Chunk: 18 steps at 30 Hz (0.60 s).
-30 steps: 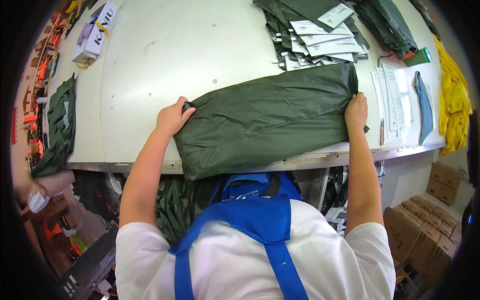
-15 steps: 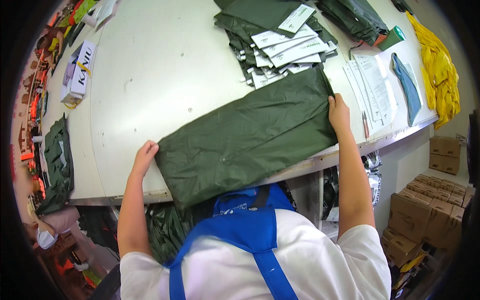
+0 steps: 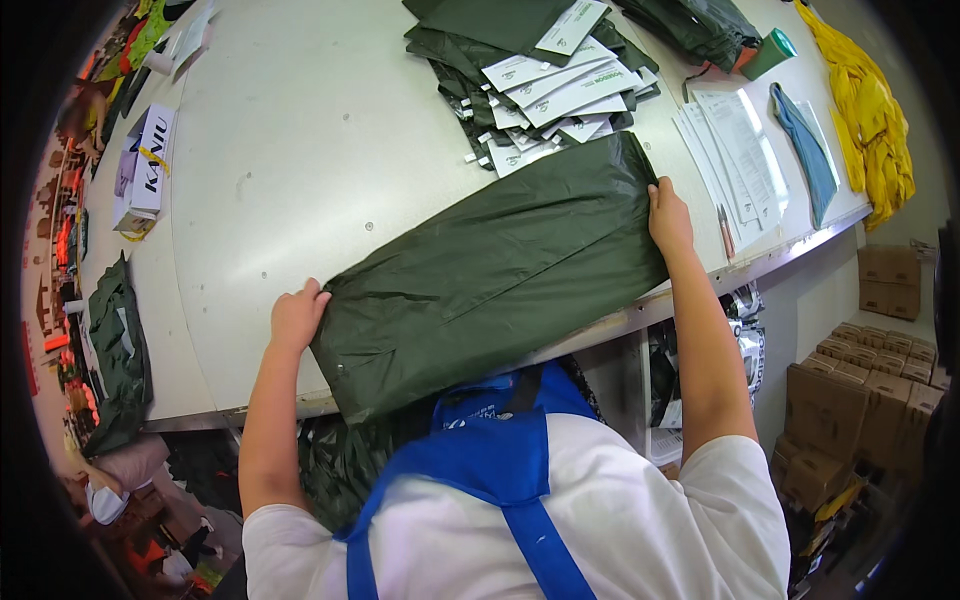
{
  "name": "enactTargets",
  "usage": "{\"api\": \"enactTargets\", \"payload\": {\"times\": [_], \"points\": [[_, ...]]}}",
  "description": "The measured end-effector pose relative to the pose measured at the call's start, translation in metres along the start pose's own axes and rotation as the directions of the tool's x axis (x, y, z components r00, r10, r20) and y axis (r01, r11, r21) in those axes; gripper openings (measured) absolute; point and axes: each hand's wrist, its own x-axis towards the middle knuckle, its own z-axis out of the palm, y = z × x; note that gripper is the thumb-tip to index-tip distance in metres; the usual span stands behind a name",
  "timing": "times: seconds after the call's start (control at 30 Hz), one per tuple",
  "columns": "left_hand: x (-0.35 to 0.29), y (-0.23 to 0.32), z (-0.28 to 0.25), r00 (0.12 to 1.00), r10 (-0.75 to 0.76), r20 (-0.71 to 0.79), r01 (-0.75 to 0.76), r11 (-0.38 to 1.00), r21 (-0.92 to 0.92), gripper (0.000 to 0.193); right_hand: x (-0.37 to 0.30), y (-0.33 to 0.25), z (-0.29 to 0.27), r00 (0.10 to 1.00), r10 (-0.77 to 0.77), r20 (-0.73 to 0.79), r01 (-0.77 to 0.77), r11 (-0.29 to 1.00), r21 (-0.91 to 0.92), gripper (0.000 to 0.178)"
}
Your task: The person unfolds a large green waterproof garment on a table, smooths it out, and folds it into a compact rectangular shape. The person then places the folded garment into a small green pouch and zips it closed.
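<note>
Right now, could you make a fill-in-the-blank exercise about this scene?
The left hand and right hand hold fabric coloured ____.
The bunched cloth farthest right on the table is ____.
The apron over the white shirt is ____.
The white box lies toward the table's ____ side.

Missing words: dark green; yellow; blue; left.

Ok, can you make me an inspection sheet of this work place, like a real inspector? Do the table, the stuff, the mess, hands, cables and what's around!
Surface: pale table with small round fixings.
Job's things: dark green garment, spread flat, overhanging the near edge; white cards on a dark green pile beyond it.
Clutter: papers, red-handled tool, blue cloth, and yellow cloth at right; white box at left.
Hands: left hand and right hand each grip one end of the garment.
Cables: nothing seen that is clearly one.
Surroundings: cardboard boxes stacked at lower right.
</note>
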Motion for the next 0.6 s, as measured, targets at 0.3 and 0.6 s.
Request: {"api": "enactTargets", "payload": {"times": [0.3, 0.6], "points": [[-0.096, 0.067, 0.034, 0.929, 0.255, -0.268, -0.291, 0.951, -0.107, 0.064, -0.02, -0.003, -0.007, 0.994, 0.104, -0.032, -0.105, 0.994, -0.017, 0.028], [-0.084, 0.082, 0.023, 0.934, 0.229, -0.275, -0.31, 0.901, -0.302, 0.062, -0.038, 0.036, -0.028, 0.893, 0.105, -0.437, -0.034, 0.985, 0.167, 0.032]]}}
